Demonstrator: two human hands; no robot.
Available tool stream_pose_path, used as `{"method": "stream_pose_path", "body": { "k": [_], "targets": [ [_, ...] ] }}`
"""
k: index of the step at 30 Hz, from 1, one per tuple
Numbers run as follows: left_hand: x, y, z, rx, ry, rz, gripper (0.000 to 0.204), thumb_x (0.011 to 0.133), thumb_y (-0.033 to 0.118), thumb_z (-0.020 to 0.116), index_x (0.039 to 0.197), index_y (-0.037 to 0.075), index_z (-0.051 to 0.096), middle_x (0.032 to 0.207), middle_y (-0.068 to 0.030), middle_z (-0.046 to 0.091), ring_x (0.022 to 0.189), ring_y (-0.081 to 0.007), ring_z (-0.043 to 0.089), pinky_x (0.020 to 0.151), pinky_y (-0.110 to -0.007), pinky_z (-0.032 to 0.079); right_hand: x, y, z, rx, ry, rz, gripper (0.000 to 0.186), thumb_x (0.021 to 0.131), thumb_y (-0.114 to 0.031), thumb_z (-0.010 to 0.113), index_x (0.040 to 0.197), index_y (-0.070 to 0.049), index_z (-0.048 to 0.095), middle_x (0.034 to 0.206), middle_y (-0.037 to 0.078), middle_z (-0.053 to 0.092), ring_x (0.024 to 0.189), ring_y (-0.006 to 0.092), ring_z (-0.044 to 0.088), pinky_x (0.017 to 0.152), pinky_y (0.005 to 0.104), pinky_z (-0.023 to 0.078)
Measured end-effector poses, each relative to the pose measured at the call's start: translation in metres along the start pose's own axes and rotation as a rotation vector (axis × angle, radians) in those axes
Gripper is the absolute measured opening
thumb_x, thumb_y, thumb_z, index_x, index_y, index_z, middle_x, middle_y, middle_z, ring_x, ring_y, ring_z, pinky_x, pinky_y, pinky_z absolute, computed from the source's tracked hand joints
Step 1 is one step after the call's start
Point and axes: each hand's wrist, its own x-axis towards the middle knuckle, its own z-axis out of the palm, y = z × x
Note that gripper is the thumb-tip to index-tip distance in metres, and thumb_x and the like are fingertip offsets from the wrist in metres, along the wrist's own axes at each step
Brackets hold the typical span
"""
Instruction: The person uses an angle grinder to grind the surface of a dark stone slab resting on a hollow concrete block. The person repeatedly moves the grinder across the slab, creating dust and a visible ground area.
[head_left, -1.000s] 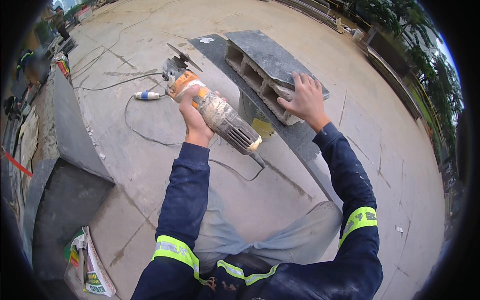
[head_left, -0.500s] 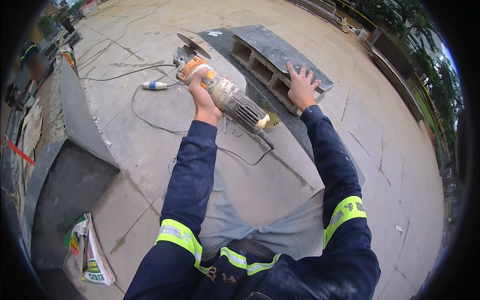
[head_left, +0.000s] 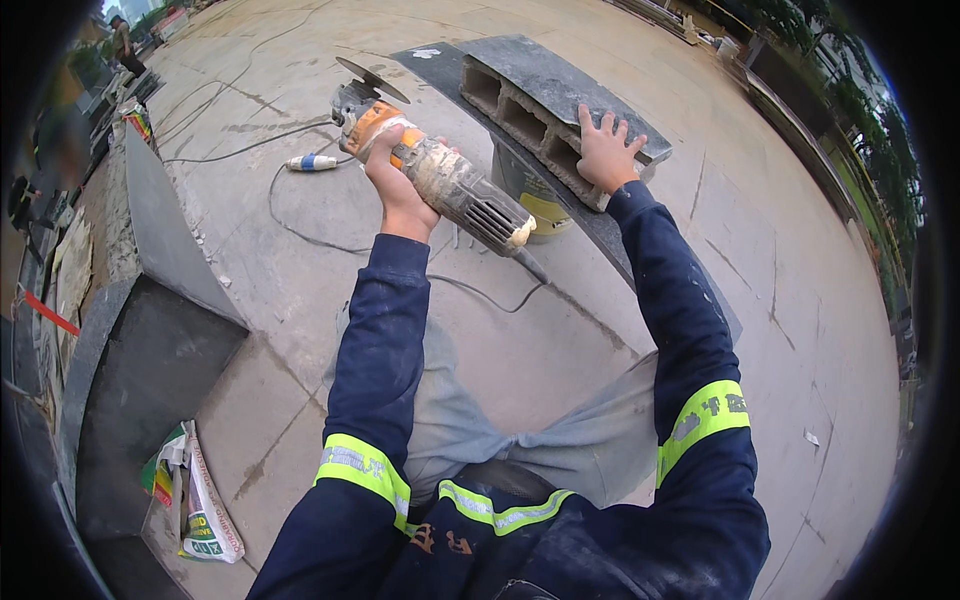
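Observation:
My left hand (head_left: 398,190) is wrapped round the body of a dusty orange and grey angle grinder (head_left: 465,195), its cutting disc (head_left: 373,79) raised at the far left end. Fingers spread, my right hand (head_left: 606,150) lies flat near the right end of a dark grey stone slab (head_left: 550,75). That slab rests on a hollow concrete block (head_left: 520,122), whose open cells face me. Below the block lies a longer dark slab (head_left: 622,255), partly covered. Under it a bucket (head_left: 545,208) with a yellow band shows in part.
The grinder's cable runs over the paving to a white and blue plug connector (head_left: 311,162). To my left stands a dark stone-clad ledge (head_left: 150,390), with a torn bag (head_left: 205,500) at its foot. A person (head_left: 127,45) is in the far left distance.
The grinder has shifted slightly left and up in my left hand. My right hand stays on the slab, its place barely changed. The view has moved a little.

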Motion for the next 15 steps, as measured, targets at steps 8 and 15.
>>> {"method": "stream_pose_path", "body": {
  "k": [8,15],
  "targets": [
    [-0.017,0.000,0.018,0.045,0.008,-0.012,0.049,0.074,0.035,0.063,0.105,0.001,0.045,0.086,-0.0168,0.054,0.076,-0.0299,0.061,0.068,-0.044,0.056,-0.012,0.004,-0.045,0.547,0.187,-0.373,0.076,0.083,-0.046,0.062,0.139,0.000,0.041,0.131,0.027,0.053,0.125,0.0353,0.049,0.107,0.0484,0.033],
    [-0.006,-0.038,0.019,0.192,-0.114,0.072,0.041,0.078,0.033,0.059,0.101,0.001,0.049,0.081,-0.0174,0.059,0.069,-0.0286,0.062,0.067,-0.040,0.055,-0.118,-0.067,-0.080,0.821,-0.190,-0.428,0.074,0.072,-0.028,0.072,0.129,0.005,0.038,0.093,0.029,0.063,0.086,0.0396,0.064,0.076,0.0415,0.051]
  ]
}}
